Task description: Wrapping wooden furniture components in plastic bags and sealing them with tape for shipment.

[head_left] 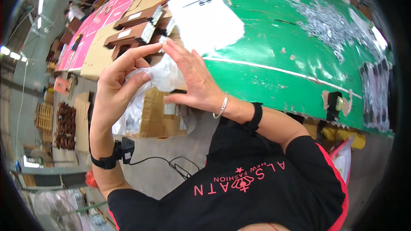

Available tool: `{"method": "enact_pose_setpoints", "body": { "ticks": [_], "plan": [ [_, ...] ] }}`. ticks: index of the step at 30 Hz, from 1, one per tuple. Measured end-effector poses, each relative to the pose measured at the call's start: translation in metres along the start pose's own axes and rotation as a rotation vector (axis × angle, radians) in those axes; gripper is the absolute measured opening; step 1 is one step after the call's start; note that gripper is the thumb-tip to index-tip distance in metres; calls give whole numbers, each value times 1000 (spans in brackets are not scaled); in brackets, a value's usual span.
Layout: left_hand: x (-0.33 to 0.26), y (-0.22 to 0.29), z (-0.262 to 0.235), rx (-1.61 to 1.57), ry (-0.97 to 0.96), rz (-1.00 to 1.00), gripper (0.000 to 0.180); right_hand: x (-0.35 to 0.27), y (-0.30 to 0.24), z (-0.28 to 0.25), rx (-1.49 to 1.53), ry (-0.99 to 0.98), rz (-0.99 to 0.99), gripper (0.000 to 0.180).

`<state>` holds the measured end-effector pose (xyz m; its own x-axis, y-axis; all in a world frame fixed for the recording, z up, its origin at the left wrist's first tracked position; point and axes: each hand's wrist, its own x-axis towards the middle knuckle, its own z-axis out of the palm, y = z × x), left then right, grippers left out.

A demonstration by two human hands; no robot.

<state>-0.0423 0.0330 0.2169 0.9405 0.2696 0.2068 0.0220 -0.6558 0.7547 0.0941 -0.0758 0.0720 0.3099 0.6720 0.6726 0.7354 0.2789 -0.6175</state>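
**Clear plastic bag held up between both hands**

Clear plastic bag [159, 76] sits between our two hands, raised above the near edge of the green table [274, 38] and over an open cardboard box [159, 115] that stands below. Our left hand [122, 81] is curled around the bag's left side, its forefinger stretched up to the top. Our right hand [192, 81] is mostly flat, fingers extended, with the fingertips meeting the left forefinger at a small pale piece at the bag's top edge; what that piece is, we cannot tell.

We judge the work to be mid-way: the bag is in hand and being handled at its mouth, but it is neither set down nor visibly sealed. More crumpled plastic [130, 117] hangs from the box, and brown boxes [137, 25] lie on the table beyond, untouched.

The bag is crumpled, so its shape is loose; its long axis runs roughly from the pinched top down toward the box, tilted a little left.
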Motion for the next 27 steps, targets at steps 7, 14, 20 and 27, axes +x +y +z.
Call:
{"method": "enact_pose_setpoints", "body": {
  "ticks": [7,14,20,27],
  "plan": [
    [52,-39,27,414,36,215,49,-40,46,-48,301,-96,341,15],
    [70,-61,153,333,524,570,30,-128,120,-91,462,166,881,28],
    [65,-154,259,254,5,234,46,-159,163,-121,98,248,863,35],
    [63,-183,279,551,-149,210,108,-183,170,-190,-545,177,935,33]
  ]
}}
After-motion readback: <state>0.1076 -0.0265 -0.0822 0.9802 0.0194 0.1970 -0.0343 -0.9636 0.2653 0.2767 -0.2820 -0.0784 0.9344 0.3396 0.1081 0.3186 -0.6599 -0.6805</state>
